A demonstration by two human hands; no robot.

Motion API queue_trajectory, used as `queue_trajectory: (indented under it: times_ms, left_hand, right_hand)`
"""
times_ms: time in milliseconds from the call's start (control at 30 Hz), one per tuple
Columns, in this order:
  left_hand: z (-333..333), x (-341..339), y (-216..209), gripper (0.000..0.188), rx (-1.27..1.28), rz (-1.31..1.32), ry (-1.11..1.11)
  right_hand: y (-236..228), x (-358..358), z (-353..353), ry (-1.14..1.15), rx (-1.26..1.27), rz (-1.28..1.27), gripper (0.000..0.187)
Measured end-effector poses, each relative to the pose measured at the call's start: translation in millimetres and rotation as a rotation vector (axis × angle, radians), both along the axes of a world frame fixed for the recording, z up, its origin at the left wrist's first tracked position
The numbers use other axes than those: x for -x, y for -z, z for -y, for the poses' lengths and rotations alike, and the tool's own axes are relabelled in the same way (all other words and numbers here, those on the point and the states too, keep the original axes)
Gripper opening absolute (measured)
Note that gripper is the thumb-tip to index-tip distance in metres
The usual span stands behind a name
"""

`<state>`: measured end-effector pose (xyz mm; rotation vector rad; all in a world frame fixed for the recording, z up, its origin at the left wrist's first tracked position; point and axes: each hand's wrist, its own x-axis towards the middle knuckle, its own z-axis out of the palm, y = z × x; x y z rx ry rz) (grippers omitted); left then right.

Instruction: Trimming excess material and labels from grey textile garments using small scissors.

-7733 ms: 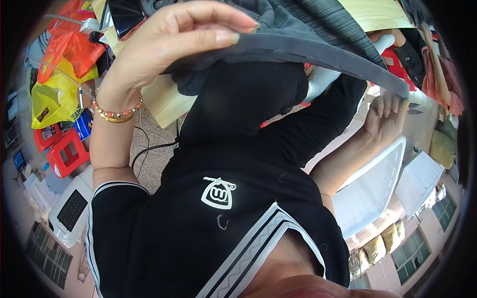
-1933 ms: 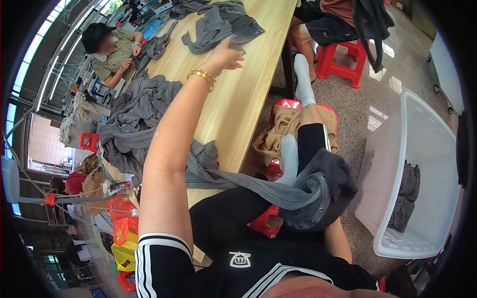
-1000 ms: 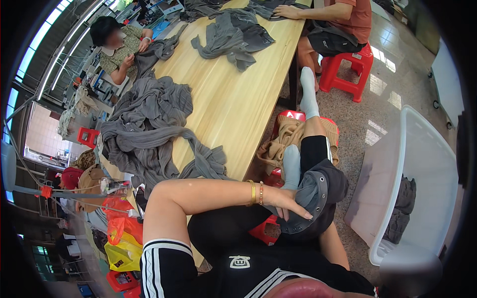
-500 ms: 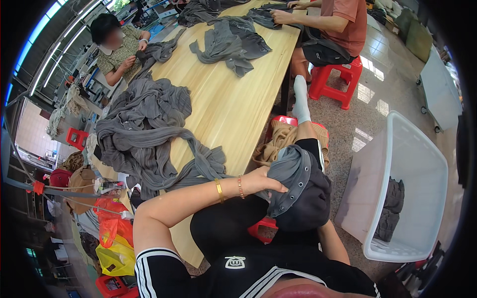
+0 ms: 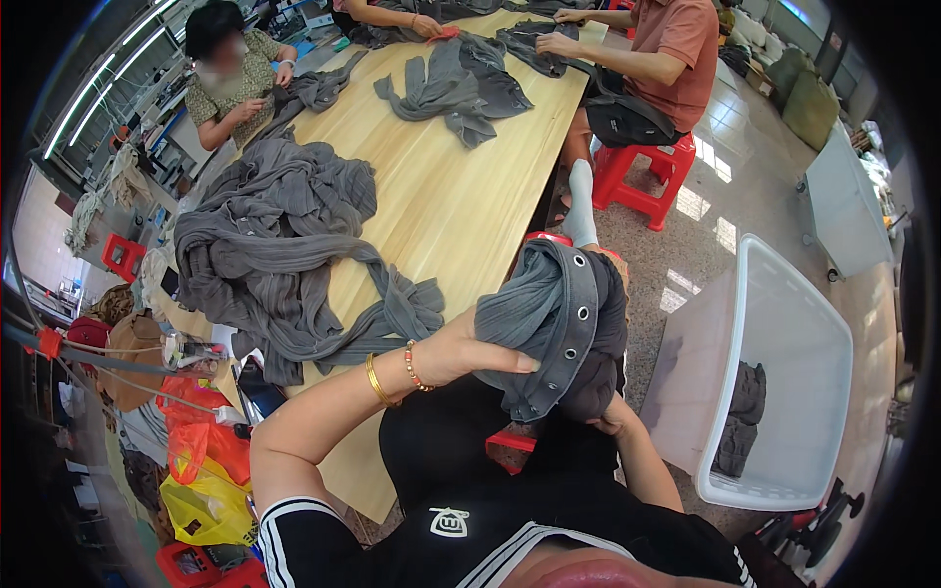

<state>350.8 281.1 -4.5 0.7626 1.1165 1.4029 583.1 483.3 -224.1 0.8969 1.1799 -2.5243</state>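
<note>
A dark grey garment (image 5: 529, 312) is bundled up over my lap, its band with metal eyelets (image 5: 571, 333) curving across the front. My left hand (image 5: 461, 355) is closed on the garment's gathered cloth, thumb lying toward the band. On the other side, my right hand (image 5: 618, 416) has its fingers closed on the darker lower part of the bundle; some of its fingers are hidden behind the cloth. Left of the garment, a large heap of similar grey garments (image 5: 274, 220) covers the near part of the wooden table (image 5: 431, 206), with a strip of cloth trailing toward my left wrist.
A white plastic bin (image 5: 698, 431) at the right holds folded dark cloth (image 5: 742, 416). One person (image 5: 230, 83) handles grey cloth across the table; another (image 5: 667, 59) sits on a red stool (image 5: 642, 186). Red and yellow bags (image 5: 206, 505) hang at the left.
The garment has come up and left, and its eyelet band faces me more. My right hand now shows beside it. Another person's arm has appeared at the table's far end.
</note>
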Motion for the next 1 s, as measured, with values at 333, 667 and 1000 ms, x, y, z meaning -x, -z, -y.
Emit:
queue_trajectory:
  times_ms: [333,667,1000]
  left_hand:
    - [1,21,-5,0.055,0.024,-0.027,-0.160]
    - [-3,23,-23,0.039,-0.072,0.102,-0.323]
    - [9,198,-96,0.023,-0.233,-0.386,-0.951]
  right_hand:
    - [-7,-5,1,-0.018,0.122,-0.095,0.017]
    - [-12,-7,1,-0.045,0.160,-0.191,0.049]
    - [-8,-7,-2,-0.045,0.170,-0.250,0.043]
